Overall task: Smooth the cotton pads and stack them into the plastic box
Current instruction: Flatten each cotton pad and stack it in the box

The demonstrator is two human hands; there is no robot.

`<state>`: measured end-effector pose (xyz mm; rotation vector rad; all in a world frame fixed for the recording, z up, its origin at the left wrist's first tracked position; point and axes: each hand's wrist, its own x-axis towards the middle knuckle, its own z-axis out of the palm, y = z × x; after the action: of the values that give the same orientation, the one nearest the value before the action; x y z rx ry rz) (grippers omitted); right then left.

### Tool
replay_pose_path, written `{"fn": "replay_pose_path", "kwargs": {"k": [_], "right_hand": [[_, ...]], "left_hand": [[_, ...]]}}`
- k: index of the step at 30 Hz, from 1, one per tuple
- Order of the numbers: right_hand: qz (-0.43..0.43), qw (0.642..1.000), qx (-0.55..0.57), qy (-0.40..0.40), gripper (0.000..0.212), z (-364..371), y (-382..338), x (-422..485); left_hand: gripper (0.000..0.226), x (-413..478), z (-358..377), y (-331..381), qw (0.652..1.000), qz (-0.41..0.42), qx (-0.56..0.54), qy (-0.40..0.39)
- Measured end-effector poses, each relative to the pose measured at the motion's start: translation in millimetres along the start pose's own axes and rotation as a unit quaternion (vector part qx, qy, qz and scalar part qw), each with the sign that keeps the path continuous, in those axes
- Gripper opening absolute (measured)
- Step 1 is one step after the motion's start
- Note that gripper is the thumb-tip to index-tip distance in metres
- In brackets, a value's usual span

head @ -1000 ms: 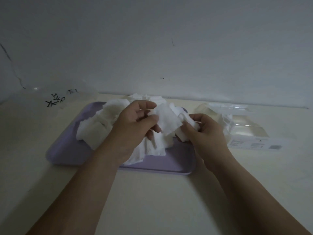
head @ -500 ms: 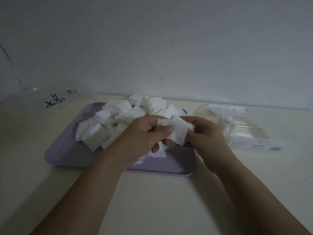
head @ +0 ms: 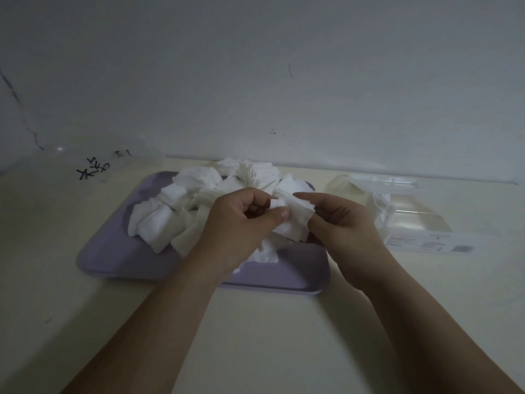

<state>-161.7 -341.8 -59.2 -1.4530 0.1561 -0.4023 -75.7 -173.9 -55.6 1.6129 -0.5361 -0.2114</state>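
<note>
Smoothing step in hand. Left hand (head: pixel 241 231) and right hand (head: pixel 346 231) meet above the near half of a lavender rectangular plastic tray (head: pixel 113 251). Both grasp one small sheaf of white square cotton pads (head: pixel 295 223).

- Left thumb and forefinger pinch the sheaf's left edge, where one corner is rolled over.
- Right fingers curl round its right edge; the underside of that grip is hidden.
- The sheaf is lifted clear of the tray and tilted, with its edges not flush.

Loose heap of white cotton pads (head: pixel 199 194) lies on the tray, crumpled and overlapping, from left of centre to the far rim. Clear plastic box (head: pixel 409 220) stands on the cream tabletop (head: pixel 255 336) just right of the tray, apparently open at the top. Something white shows near its left wall, too dim to identify. Transparent wrapper with black characters (head: pixel 93 169) lies far left, well apart.

Judgement: the task looks far from done, since most pads sit unsorted on the tray.

Next move, as I read it:
- Unroll the folded corner and press the sheaf flat between both hands.
- Square its edges.
- Carry it right with one hand and lay it level in the box.

This calls for a light, even pinch. Pads this thin will likely fan out or slip if gripped at one edge only.
</note>
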Motion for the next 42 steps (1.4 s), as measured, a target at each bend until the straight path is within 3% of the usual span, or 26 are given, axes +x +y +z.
{"fn": "replay_pose_path", "kwargs": {"k": [6,9,12,16,21,26,32,37,42], "right_hand": [[0.017,0.997,0.046,-0.055,0.027,0,-10,-3],[-0.001,1.000,0.003,-0.018,0.032,2,-4,-2],[-0.001,1.000,0.009,0.001,0.023,-1,0,1],[0.002,0.999,0.016,0.040,0.025,-1,-3,2],[-0.030,0.989,-0.043,0.140,0.016,0,-3,2],[-0.096,0.978,-0.070,0.170,0.014,2,-2,1],[-0.101,0.989,-0.019,0.102,0.013,-1,-13,0],[-0.085,0.992,-0.054,0.075,0.013,4,-11,-2],[-0.088,0.985,-0.110,0.097,0.015,-2,-9,1]], "left_hand": [[0.025,2,1,-1,0.999,-0.020,-0.018,0.030],[0.043,3,-1,-1,0.999,-0.046,-0.005,0.019],[0.024,4,-2,1,0.996,-0.048,-0.044,-0.058],[0.016,4,-3,-2,0.995,-0.038,-0.043,-0.080],[0.019,8,0,-10,0.995,-0.050,-0.068,-0.052],[0.008,10,2,-9,0.988,-0.063,-0.140,-0.013],[0.015,12,1,-12,0.988,-0.075,-0.130,0.034],[0.020,10,-3,-14,0.994,-0.051,-0.080,-0.055],[0.020,8,-1,-14,0.994,-0.035,-0.080,-0.062]]}}
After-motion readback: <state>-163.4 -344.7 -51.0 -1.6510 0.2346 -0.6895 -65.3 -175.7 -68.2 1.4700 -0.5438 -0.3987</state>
